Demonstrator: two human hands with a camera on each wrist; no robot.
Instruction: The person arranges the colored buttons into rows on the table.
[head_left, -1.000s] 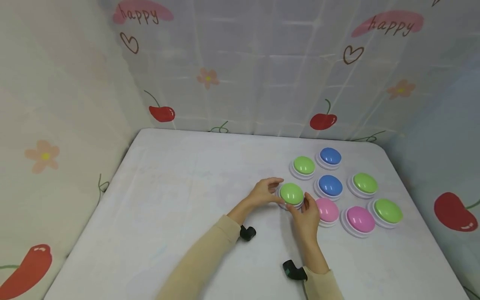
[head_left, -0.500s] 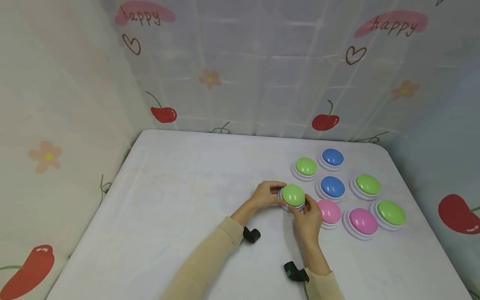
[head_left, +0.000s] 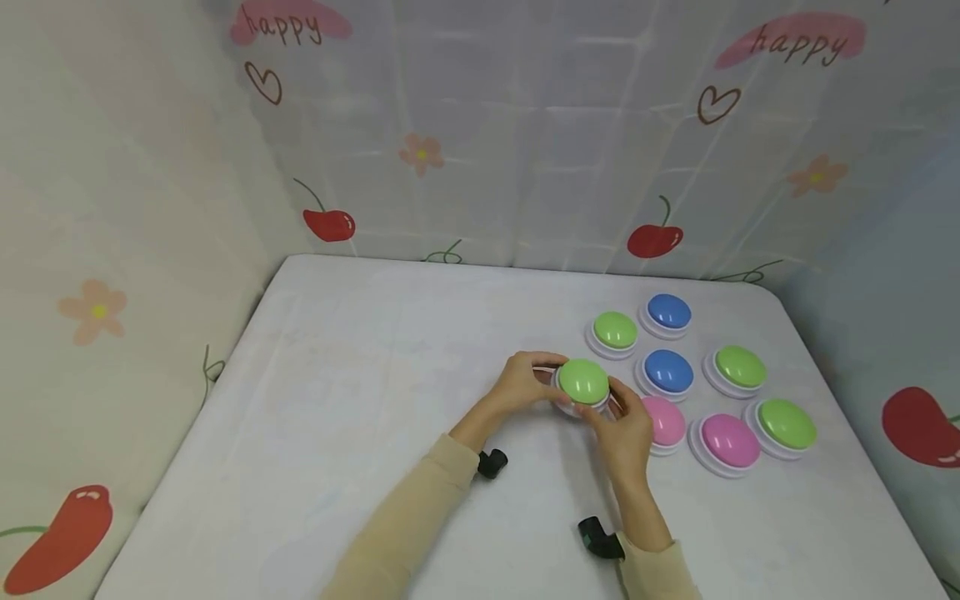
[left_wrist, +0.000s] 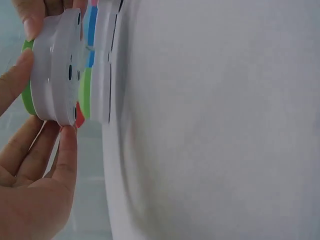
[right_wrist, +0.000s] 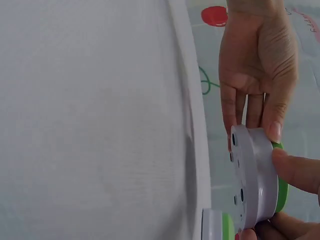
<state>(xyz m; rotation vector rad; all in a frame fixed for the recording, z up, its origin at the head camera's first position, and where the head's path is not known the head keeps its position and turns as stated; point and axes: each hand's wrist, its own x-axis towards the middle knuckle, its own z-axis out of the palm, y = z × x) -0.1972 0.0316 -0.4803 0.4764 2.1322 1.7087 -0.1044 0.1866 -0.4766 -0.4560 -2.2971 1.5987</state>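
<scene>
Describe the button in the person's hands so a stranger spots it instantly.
On the white table, look to the right half, where round buttons cluster. At the cluster's left edge, the left hand and right hand hold a green-topped button. It alone is lifted; the other green ones rest on the table.

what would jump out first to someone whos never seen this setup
First, the glossy green button held off the white table between the left hand and right hand, right of centre in the head view. Next, seven more buttons in green, blue and pink, clustered on the table's right side. Then the backdrop beyond, printed "happy" on pink patches near the top.
</scene>
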